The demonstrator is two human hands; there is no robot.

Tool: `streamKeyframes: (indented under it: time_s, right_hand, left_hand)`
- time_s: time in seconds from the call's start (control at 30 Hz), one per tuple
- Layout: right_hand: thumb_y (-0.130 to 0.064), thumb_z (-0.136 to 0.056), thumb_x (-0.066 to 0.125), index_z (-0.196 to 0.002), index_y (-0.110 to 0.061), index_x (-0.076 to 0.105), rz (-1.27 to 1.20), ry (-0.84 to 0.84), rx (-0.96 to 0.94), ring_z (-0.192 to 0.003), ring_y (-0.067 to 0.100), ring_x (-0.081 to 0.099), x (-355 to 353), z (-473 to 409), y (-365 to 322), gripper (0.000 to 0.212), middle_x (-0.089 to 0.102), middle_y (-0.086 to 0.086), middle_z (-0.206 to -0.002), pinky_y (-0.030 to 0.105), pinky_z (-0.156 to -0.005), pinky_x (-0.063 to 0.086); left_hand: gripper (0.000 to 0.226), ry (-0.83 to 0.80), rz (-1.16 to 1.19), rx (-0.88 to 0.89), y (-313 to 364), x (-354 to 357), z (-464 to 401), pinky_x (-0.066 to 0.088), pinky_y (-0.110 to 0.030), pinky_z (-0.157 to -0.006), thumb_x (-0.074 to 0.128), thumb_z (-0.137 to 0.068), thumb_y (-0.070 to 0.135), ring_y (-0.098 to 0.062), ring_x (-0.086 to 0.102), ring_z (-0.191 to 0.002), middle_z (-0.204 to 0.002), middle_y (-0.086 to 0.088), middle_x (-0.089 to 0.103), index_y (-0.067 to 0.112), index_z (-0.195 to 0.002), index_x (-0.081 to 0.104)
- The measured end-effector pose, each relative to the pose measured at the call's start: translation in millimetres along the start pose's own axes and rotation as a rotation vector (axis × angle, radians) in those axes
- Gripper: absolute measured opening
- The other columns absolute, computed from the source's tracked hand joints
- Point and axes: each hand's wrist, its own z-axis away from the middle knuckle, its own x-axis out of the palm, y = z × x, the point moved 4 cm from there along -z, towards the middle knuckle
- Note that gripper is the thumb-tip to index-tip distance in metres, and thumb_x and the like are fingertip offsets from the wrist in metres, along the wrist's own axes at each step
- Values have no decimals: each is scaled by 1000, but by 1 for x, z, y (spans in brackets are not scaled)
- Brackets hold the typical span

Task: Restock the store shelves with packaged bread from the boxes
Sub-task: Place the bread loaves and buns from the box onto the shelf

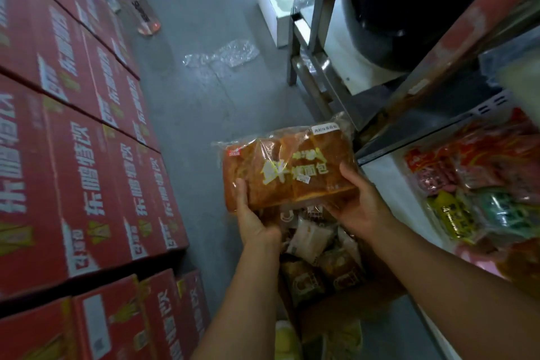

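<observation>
Both hands hold one bread pack (287,168) in mid-air over the floor, above a box (327,269) of smaller wrapped breads. The left hand (254,219) grips its near-left corner, thumb on top, fingers curled under; the right hand (361,202) grips the near-right edge likewise. Red cartons (73,155) are stacked on the left, and a shelf (388,172) with colourful packets stands on the right

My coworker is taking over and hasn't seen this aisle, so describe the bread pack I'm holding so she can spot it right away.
Between the stacked red cartons and the shelf unit, find the open box of small bread packs on the floor. Above it, the left hand and right hand hold the loaf pack: clear wrap, brown sliced loaf, yellow lettering, far larger than the packs below.
</observation>
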Motion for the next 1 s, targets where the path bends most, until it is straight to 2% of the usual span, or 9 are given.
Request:
streamKeyframes:
  time_s: [0.17, 0.3, 0.37, 0.47, 0.57, 0.63, 0.7, 0.8, 1.0]
  right_hand:
    - [-41, -52, 92, -115, -12, 71, 7, -131, 14, -120, 34, 58, 25, 80, -38, 73, 65, 15, -127, 48, -108, 40]
    - [-57, -40, 92, -127, -16, 61, 204, -251, -18, -113, 31, 64, 53, 153, -78, 101, 66, 11, -125, 45, -88, 54]
    - [-59, -42, 90, -124, -20, 60, 362, -226, -58, -105, 29, 69, 67, 193, -97, 96, 70, 8, -118, 42, -77, 57]
    - [-46, -61, 79, -114, -24, 60, 510, -161, -186, -91, 22, 71, 83, 253, -119, 60, 73, 3, -104, 39, -71, 57]
    - [-28, -73, 77, -111, -20, 65, 430, -109, -355, -84, 21, 74, 87, 303, -135, 41, 76, 3, -99, 40, -72, 61]
    - [-22, -75, 78, -114, -14, 67, 360, -76, -458, -87, 23, 74, 86, 338, -145, 42, 76, 5, -99, 44, -76, 61]
    - [-22, -73, 78, -109, -15, 69, 325, -51, -527, -86, 24, 74, 81, 374, -154, 38, 76, 5, -98, 41, -72, 61]
    - [-24, -65, 80, -111, -14, 69, 265, -40, -596, -88, 28, 73, 67, 430, -161, 48, 76, 8, -100, 46, -73, 61]
    - [-28, -56, 85, -117, -19, 66, 285, 4, -707, -96, 31, 71, 26, 549, -154, 65, 74, 9, -106, 52, -80, 58]
  left_hand:
    - [50, -161, -103, 22, 41, 35, 88, 59, -40, -63, 69, -85, 43, -32, 67, -101, -102, -12, 75, 14, -124, 61]
    - [44, -291, -197, 75, 71, 53, 163, 59, -34, -60, 63, -90, 43, -25, 75, -85, -97, -7, 77, 15, -124, 62]
    - [42, -372, -244, 99, 80, 63, 198, 59, -34, -62, 59, -92, 43, -22, 75, -81, -96, -6, 77, 16, -124, 62]
    - [43, -458, -328, 125, 88, 79, 250, 58, -37, -72, 57, -92, 44, -22, 74, -86, -98, -5, 77, 16, -124, 63]
    - [56, -549, -367, 133, 91, 94, 295, 54, -47, -89, 63, -80, 46, -26, 70, -97, -106, -9, 75, 14, -126, 63]
    - [68, -596, -370, 139, 92, 101, 324, 48, -56, -99, 70, -75, 50, -29, 67, -110, -120, -11, 71, 16, -132, 60]
    - [66, -634, -412, 146, 93, 105, 349, 56, -49, -89, 67, -78, 54, -26, 68, -107, -122, -9, 70, 19, -134, 59]
    - [39, -742, -503, 131, 94, 101, 388, 59, -32, -62, 49, -94, 49, -19, 73, -84, -100, -4, 76, 20, -114, 67]
    - [52, -965, -861, 88, 94, 82, 479, 60, -35, -68, 81, -63, 54, -22, 73, -92, -109, -4, 75, 25, -107, 75]
